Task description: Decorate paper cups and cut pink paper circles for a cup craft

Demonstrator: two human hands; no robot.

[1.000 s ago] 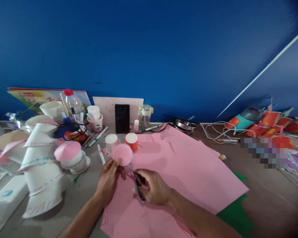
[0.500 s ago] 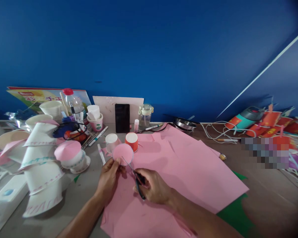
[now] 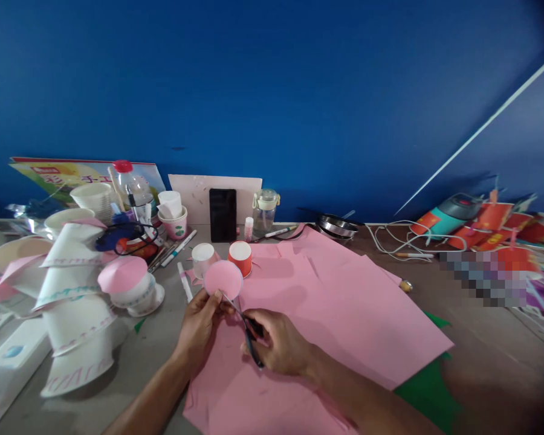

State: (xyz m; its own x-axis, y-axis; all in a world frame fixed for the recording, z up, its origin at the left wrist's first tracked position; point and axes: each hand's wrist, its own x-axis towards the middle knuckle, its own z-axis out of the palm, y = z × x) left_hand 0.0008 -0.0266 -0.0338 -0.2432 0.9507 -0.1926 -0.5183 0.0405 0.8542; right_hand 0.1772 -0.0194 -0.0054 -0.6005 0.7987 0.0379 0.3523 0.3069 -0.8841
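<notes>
My left hand (image 3: 202, 320) pinches the lower edge of a round pink paper disc (image 3: 223, 279) between thumb and fingers. My right hand (image 3: 278, 341) is wrapped round the black handles of a pair of scissors (image 3: 250, 341). The scissors' blades point up and left and reach the disc's lower edge, close to my left thumb; whether they cut into it I cannot tell. Just behind the disc stand an upturned white paper cup (image 3: 204, 258) and an upturned red paper cup (image 3: 240, 256). Large pink paper (image 3: 344, 308) lies beneath both hands.
Left, several joined white paper cups (image 3: 75, 284) stand by a pink-topped cup figure (image 3: 123, 278). At the back are a phone (image 3: 223, 215), a lidded jar (image 3: 266, 211), a glue stick (image 3: 249, 228) and tape rolls (image 3: 336, 226). Right, a white cable (image 3: 383, 241) lies near red cups (image 3: 494, 217).
The scissors' tips have moved from the middle of the disc down to its lower edge, near my left thumb. Both hands keep their grip and have hardly shifted.
</notes>
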